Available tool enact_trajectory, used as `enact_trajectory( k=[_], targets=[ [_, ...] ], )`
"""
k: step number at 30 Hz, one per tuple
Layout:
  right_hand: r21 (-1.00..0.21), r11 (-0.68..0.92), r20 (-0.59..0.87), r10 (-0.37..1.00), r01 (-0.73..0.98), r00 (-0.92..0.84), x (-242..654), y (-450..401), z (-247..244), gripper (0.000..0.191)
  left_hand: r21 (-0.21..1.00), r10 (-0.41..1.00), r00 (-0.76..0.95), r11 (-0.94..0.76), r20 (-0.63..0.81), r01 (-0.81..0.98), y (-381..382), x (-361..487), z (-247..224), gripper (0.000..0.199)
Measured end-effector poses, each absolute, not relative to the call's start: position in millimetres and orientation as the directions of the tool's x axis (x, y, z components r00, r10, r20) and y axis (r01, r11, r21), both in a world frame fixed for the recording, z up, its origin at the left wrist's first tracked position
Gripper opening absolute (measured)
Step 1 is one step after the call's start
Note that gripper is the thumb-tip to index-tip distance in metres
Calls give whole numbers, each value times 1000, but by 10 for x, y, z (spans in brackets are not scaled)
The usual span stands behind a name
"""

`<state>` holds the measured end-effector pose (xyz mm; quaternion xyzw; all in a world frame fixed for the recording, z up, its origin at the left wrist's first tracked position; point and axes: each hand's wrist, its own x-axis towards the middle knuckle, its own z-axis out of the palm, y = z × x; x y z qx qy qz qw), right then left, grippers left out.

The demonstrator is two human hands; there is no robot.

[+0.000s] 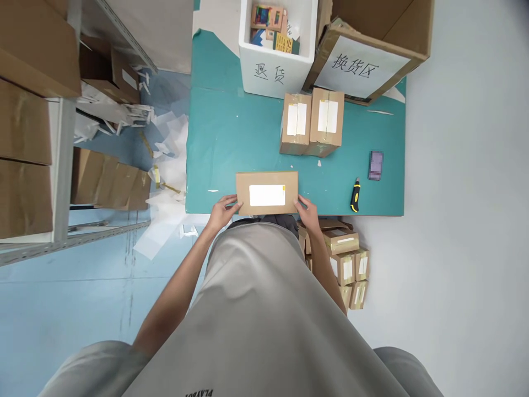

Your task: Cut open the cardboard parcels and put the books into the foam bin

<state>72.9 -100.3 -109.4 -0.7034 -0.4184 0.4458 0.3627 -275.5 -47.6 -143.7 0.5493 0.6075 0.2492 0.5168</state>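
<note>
A brown cardboard box [268, 179] with a white label [266, 195] on its upper face is at the near edge of the green table. My left hand [223, 212] grips its left end, thumb and fingers at the side. At the opposite end, my right hand [308, 212] holds the box's right side near the lower corner. Beyond it stand two taped cardboard boxes, a smaller one [296, 140] and a larger one [326, 140], side by side with labels on top. A black and yellow utility knife [355, 196] lies to the right.
A white bin [276, 69] holding several small packages and a large open carton [367, 66] stand at the table's back. A blurred phone-like object [376, 165] lies at right. Labelled boxes [343, 267] are stacked below the table edge. Shelving [64, 165] with cartons is on the left.
</note>
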Motion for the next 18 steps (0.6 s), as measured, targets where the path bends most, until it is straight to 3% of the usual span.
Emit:
enact_trajectory(
  k=[5, 10, 15, 18],
  targets=[
    [-879, -395, -337, 911, 268, 236, 700, -857, -1083, 75, 851, 914, 63, 347, -401, 394, -368, -2717, -1494, 60],
    [-832, -478, -419, 874, 281, 248, 807, -1069, -1339, 63, 827, 855, 70, 472, -514, 304, -508, -2822, -1687, 73],
    [-820, -504, -457, 862, 272, 221, 687, -1312, -1488, 51, 795, 842, 61, 479, -535, 372, -693, -2837, -1734, 48],
    [-840, -479, -445, 877, 253, 182, 625, -1329, -1462, 55, 800, 844, 71, 473, -532, 369, -725, -2790, -1673, 45]
  ],
)
